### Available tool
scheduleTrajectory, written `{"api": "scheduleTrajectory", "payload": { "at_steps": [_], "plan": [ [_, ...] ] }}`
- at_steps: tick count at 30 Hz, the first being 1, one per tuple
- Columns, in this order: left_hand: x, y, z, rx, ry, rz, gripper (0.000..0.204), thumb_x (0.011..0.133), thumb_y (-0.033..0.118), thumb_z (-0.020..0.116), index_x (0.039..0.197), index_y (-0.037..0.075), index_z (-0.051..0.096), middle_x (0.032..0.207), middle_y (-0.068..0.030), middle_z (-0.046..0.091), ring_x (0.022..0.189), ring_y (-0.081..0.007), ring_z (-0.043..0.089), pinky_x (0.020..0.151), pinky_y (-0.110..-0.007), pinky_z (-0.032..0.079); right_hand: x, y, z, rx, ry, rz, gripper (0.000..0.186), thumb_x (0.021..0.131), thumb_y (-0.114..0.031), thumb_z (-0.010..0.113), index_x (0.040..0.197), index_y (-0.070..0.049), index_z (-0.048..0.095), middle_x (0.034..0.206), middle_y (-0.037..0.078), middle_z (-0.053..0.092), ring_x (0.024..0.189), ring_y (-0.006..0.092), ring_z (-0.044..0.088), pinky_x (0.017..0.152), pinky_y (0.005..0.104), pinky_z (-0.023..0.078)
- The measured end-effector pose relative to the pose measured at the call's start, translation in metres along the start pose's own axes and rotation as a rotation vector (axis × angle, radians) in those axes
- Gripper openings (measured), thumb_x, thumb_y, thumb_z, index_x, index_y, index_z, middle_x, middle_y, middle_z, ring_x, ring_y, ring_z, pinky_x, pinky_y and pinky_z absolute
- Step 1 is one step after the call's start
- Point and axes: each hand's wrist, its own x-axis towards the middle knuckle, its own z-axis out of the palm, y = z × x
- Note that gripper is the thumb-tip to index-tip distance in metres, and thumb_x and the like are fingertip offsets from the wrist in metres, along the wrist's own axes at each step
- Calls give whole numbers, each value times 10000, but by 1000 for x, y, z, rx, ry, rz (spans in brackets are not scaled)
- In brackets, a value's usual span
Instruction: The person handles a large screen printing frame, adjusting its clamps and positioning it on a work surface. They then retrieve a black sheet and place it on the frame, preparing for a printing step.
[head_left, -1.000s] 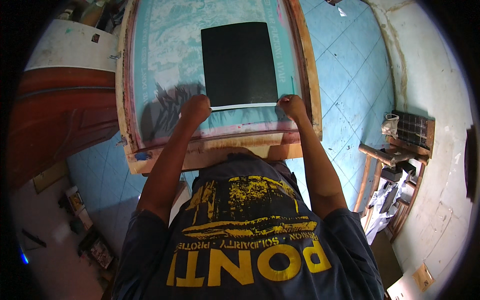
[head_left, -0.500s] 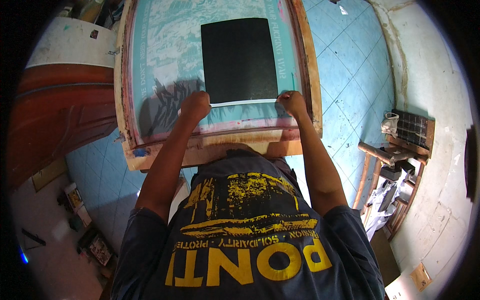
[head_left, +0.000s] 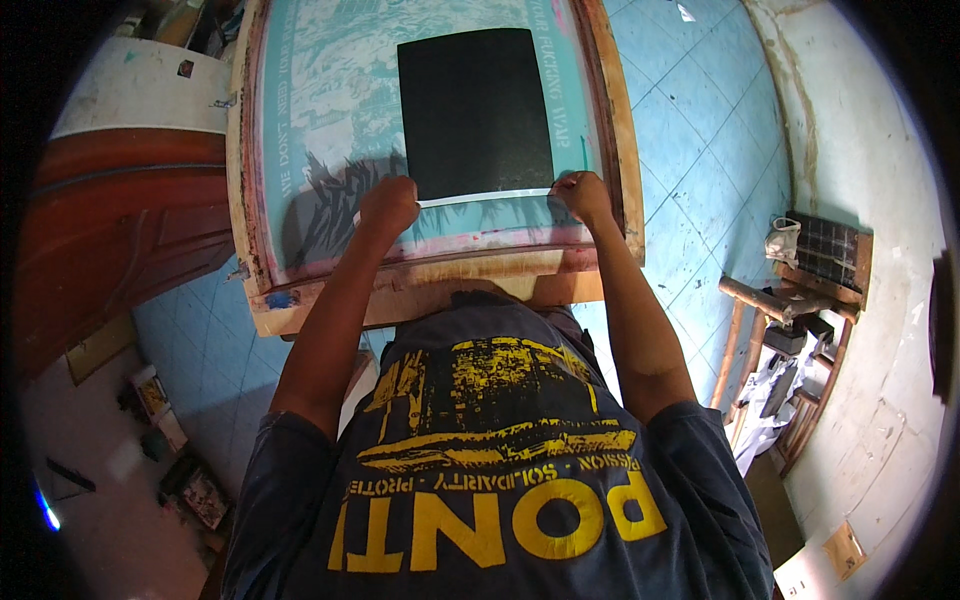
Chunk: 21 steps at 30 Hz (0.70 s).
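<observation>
A plain black rectangular sheet (head_left: 475, 115) lies on a teal and white printing screen (head_left: 325, 125) set in a wooden frame (head_left: 622, 140). Along the sheet's near edge runs a narrow white strip (head_left: 482, 197), which looks like tape. My left hand (head_left: 390, 206) is closed on the strip's left end, by the sheet's near left corner. At the near right corner, my right hand (head_left: 582, 197) pinches the other end between thumb and fingers. The strip is stretched between both hands. Whether it is stuck to the sheet I cannot tell.
The frame's near wooden edge (head_left: 430, 292) is close to my body. A reddish-brown wooden door or panel (head_left: 130, 210) stands at left. On the right are blue floor tiles (head_left: 700, 130), a wooden rack with papers (head_left: 775, 370) and a pale wall (head_left: 870, 180).
The view has shifted slightly, so the screen, sheet and hands appear a little higher. Both hands keep their grip on the white strip.
</observation>
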Motion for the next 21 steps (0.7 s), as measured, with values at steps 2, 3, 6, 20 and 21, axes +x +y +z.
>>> {"api": "scheduleTrajectory", "payload": {
  "at_steps": [2,3,6,20,21],
  "plan": [
    [0,1,0,16,2,3,112,751,93,636,838,54,693,898,-158,685,921,-355,651,784,-470,531,0,0,0,-5,4,-6,142,759,-220,695,829,-116,762,777,153,700,728,304,689,689,396,530],
    [0,3,-2,27,-5,6,113,752,91,634,841,54,694,903,-161,686,920,-356,652,783,-469,531,0,0,0,-8,8,-12,144,761,-220,694,831,-115,761,780,154,700,728,306,688,692,395,531],
    [-1,4,-3,50,-34,-4,116,757,86,629,844,51,697,920,-172,687,917,-360,658,780,-468,534,-3,-7,-2,7,-9,12,145,773,-215,696,848,-106,756,723,132,690,637,262,670,624,369,513],
    [2,7,0,59,-45,-40,134,772,80,613,864,36,699,933,-199,687,898,-376,671,774,-468,541,-5,-8,-3,27,12,11,139,798,-195,670,861,-108,758,579,105,638,461,202,605,507,344,477],
    [2,7,-1,53,-57,-45,135,772,78,612,865,35,700,933,-199,688,900,-375,670,775,-466,541,-4,-7,-3,24,14,8,140,798,-195,668,861,-109,759,579,104,638,460,201,604,507,345,477]
  ]
}}
